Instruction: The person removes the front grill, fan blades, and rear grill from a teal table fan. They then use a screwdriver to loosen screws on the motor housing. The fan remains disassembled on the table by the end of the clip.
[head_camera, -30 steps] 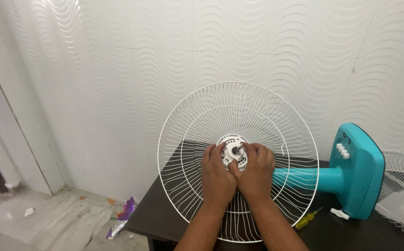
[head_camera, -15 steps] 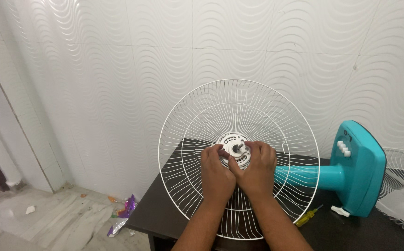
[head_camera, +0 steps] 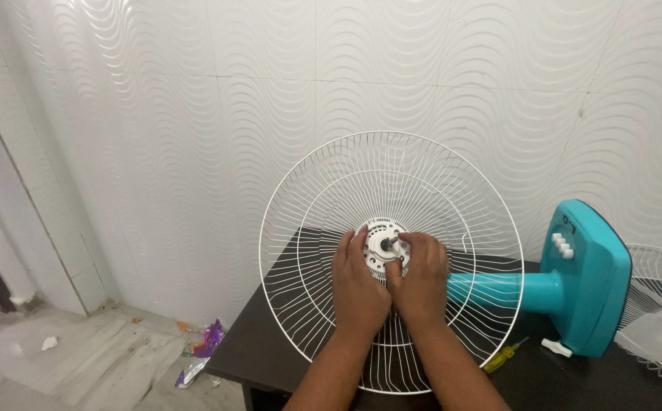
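White wire guard [head_camera: 392, 183]: I read left hand [head_camera: 359, 285] and right hand [head_camera: 420, 283] pinched on the hub nut [head_camera: 383, 251]; uneven torque could cross-thread it.

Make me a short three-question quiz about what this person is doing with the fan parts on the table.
1. True or false: both hands rest at the centre of the white wire guard.
2. What colour is the fan base?
3. Which tool lies on the dark table: A hammer, B yellow screwdriver, C pliers?

Key: 1 true, the left hand and right hand meet at the hub. 2 teal. 3 B.
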